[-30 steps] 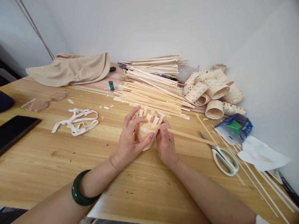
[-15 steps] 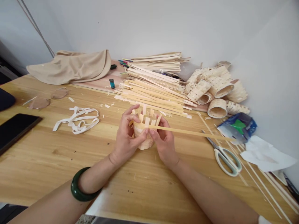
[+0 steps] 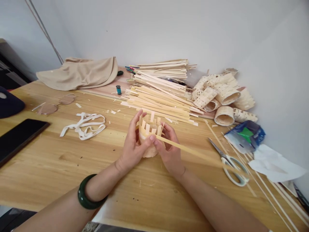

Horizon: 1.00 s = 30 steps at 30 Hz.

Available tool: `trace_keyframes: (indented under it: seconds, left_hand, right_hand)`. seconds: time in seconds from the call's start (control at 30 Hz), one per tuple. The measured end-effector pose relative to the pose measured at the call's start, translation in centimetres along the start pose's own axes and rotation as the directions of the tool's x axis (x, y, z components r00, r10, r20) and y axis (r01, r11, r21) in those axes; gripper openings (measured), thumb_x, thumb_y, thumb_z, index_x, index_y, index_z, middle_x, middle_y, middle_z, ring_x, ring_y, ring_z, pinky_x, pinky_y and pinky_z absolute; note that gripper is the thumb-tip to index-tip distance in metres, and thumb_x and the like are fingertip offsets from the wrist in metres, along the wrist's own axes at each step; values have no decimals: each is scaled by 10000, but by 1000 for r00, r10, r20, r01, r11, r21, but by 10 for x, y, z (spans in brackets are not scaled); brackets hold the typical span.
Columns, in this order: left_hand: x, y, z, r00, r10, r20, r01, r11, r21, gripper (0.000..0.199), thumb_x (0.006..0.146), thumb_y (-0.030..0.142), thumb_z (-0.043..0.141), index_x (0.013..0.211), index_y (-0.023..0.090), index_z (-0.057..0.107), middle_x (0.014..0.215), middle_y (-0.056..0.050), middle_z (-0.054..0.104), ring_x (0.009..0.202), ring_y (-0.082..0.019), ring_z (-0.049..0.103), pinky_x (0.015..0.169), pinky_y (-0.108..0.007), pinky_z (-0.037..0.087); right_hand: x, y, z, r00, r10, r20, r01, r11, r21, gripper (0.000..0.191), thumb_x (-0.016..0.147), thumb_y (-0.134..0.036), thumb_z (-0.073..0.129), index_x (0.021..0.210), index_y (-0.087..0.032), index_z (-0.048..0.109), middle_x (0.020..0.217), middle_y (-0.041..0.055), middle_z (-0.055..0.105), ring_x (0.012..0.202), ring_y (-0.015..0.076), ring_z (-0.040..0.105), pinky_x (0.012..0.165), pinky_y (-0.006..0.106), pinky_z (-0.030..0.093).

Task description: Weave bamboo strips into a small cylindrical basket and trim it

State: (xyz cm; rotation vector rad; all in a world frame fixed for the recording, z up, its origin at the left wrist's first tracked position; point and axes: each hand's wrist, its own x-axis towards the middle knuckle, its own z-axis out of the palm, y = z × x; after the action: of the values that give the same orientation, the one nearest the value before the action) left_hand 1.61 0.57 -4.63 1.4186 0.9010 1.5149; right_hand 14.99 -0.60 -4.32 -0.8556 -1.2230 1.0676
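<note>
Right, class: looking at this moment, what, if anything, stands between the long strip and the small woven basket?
Nothing but fingers: the long strip meets the small woven basket under the thumb of the left hand, with the right hand cupped beside it. No other object lies between them.

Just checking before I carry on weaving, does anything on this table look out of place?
The uprights of the small woven basket stand at uneven heights. Pale offcuts are scattered over the wooden table, and a pair of tinted glasses lying among them looks out of place beside the weaving materials.
</note>
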Motion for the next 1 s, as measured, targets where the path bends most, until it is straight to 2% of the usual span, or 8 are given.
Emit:
trace_keyframes:
  seconds: [0.13, 0.27, 0.37, 0.5, 0.57, 0.63, 0.83, 1.0]
  left_hand:
    - [2, 3, -3, 989, -144, -42, 138, 983, -119, 784, 840, 460, 760, 1512, 274, 400, 1504, -130, 520, 1324, -291, 576, 1103, -430, 492]
    - [5, 4, -4, 954, -299, -15, 290, 936, -197, 849, 781, 479, 810, 1507, 249, 434, 1513, -127, 525, 1323, -319, 570, 1105, -433, 482]
    - [7, 5, -2, 925, -379, -19, 362, 895, -260, 882, 733, 486, 851, 1488, 248, 463, 1510, -123, 530, 1273, -318, 600, 1053, -421, 518]
    - [7, 7, 2, 898, -435, -70, 396, 867, -301, 859, 718, 469, 868, 1456, 252, 485, 1491, -111, 544, 1233, -289, 620, 996, -381, 548]
    - [7, 8, 2, 903, -419, -91, 379, 880, -288, 860, 706, 458, 878, 1447, 258, 489, 1463, -101, 559, 1184, -263, 642, 976, -363, 557]
    - [5, 10, 2, 920, -377, -110, 338, 903, -266, 849, 697, 436, 888, 1434, 269, 499, 1419, -84, 580, 1137, -234, 656, 961, -337, 560]
    - [4, 15, 0, 941, -318, -117, 284, 929, -237, 775, 698, 381, 892, 1387, 293, 549, 1345, -55, 612, 1073, -204, 678, 925, -301, 565]
    - [6, 16, 0, 900, -423, -107, 382, 882, -275, 785, 661, 390, 909, 1366, 281, 579, 1337, -59, 629, 1140, -233, 655, 914, -298, 556]
  right_hand:
    - [1, -2, -3, 1000, -20, 24, 22, 998, -56, 370, 880, -328, 747, 1232, -300, 638, 1351, 61, 620, 1229, 239, 625, 1066, 445, 540]
    - [2, -1, -2, 999, 44, -15, -45, 994, -97, 410, 851, -375, 776, 1210, -296, 595, 1249, 67, 671, 1096, 238, 688, 937, 447, 608]
    - [3, -2, -4, 995, -77, -60, 62, 972, -227, 512, 849, -349, 776, 1291, -302, 522, 1311, 85, 632, 1180, 256, 654, 938, 469, 614]
    - [7, -8, -9, 876, -478, 60, 427, 712, -557, 413, 872, -191, 725, 1234, -290, 554, 1419, 95, 530, 1380, 283, 504, 1122, 563, 487]
    - [7, -13, -11, 831, -530, 169, 504, 587, -634, 343, 890, -158, 690, 1193, -275, 580, 1415, 100, 528, 1380, 287, 504, 1144, 575, 461]
    - [7, -17, -11, 838, -502, 212, 499, 550, -670, 356, 907, -174, 675, 1239, -258, 576, 1467, 120, 495, 1407, 297, 482, 1157, 574, 450]
    - [2, -30, -4, 925, -310, 220, 375, 650, -661, 497, 959, -169, 579, 1438, -241, 469, 1666, 146, 299, 1542, 297, 318, 1223, 580, 358]
    - [8, -31, -6, 978, -132, 165, 195, 861, -469, 327, 926, -204, 636, 1236, -282, 566, 1667, 83, 337, 1551, 268, 311, 1239, 559, 335]
